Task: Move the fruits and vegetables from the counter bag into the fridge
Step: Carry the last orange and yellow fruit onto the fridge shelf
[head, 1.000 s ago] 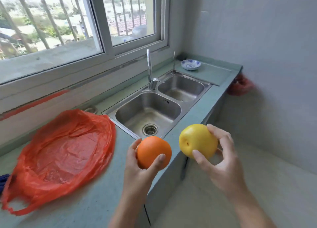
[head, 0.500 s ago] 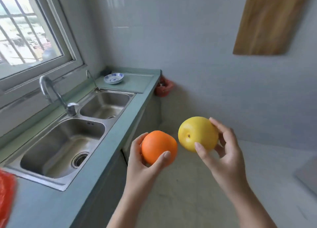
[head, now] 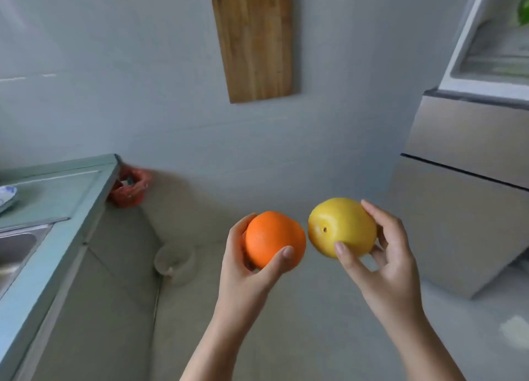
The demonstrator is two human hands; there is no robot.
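Round orange fruit (head: 273,239) and smooth yellow fruit (head: 340,227) are held side by side, close but apart, in front of the person and above the pale kitchen floor (head: 286,323). The left hand (head: 246,271) grips the orange between thumb and fingers; the right hand (head: 383,263) clasps the yellow fruit, its thumb across the front and its fingers curled round the far side. To the left runs a pale green counter (head: 54,208) with the edge of a steel sink (head: 14,249) and a blue-and-white dish (head: 5,196); a red plastic bag (head: 128,190) hangs at the counter's far end. A wooden chopping board (head: 254,42) hangs on the grey wall. At right stands a silver fridge (head: 463,180), its upper compartment open, with something green (head: 523,11) inside, blurred.
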